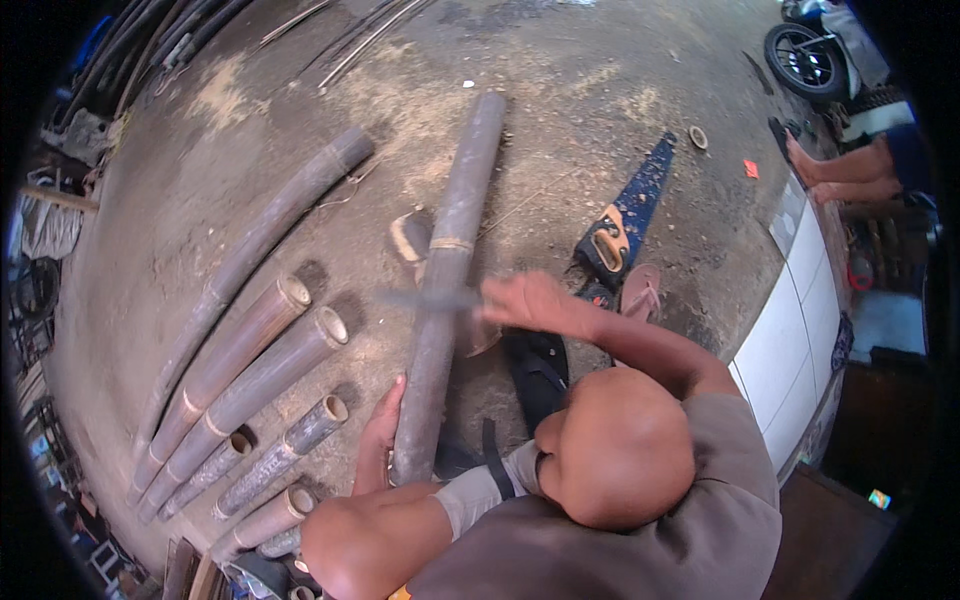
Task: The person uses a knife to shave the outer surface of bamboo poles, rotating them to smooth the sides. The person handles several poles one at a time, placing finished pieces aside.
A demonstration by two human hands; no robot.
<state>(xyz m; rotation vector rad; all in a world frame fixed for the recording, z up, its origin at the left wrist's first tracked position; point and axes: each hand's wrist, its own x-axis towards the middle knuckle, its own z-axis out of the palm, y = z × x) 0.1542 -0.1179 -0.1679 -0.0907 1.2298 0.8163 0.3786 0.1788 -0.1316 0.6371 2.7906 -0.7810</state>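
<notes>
A thick grey-brown bamboo pole (452, 240) slants up from between my legs over the ground, with a pale ring at one joint. My left hand (382, 418) grips the near part of it from the left side; its fingers are partly hidden. Closed and smeared by motion, my right hand (530, 300) is to the right of the pole. From it a dark, blade-like tool (430, 299) reaches across the pole; it is too blurred to tell its exact kind.
Several cut bamboo pieces (255, 375) lie at the left beside a long curved pole (260, 240). A handsaw (630, 215) lies at the right, near a sandal (641, 291). Another person's legs (845, 175) and a wheel (805, 62) are far right.
</notes>
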